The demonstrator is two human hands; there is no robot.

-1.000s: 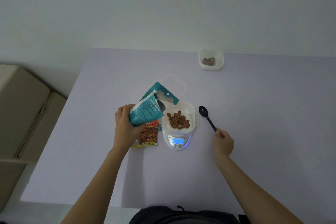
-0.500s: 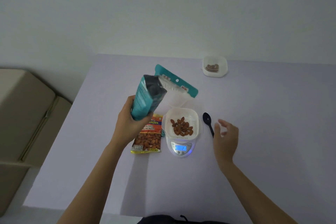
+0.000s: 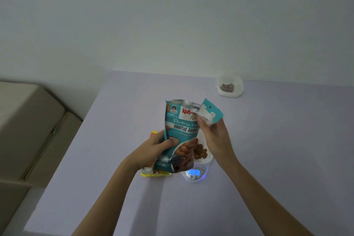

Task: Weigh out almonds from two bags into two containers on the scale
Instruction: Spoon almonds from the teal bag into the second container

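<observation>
I hold a teal roasted-almond bag (image 3: 180, 132) upright above the table. My left hand (image 3: 153, 149) grips its lower left side. My right hand (image 3: 214, 134) pinches the torn top flap at the bag's upper right. Behind the bag, a white container (image 3: 207, 157) with almonds (image 3: 200, 151) sits on the small scale (image 3: 195, 174), whose blue display is lit. A second, orange and yellow almond bag (image 3: 155, 173) lies flat on the table, mostly hidden under my left hand. A second white container (image 3: 229, 86) with a few almonds stands at the far right of the table.
The lilac table (image 3: 277, 149) ends at a pale wall at the back. A beige cabinet (image 3: 28, 120) stands off the table's left edge. The black spoon is hidden behind my right hand.
My left hand turned the teal bag upright, its front now facing me. My right hand left the spoon, rose and took hold of the bag's top flap.
</observation>
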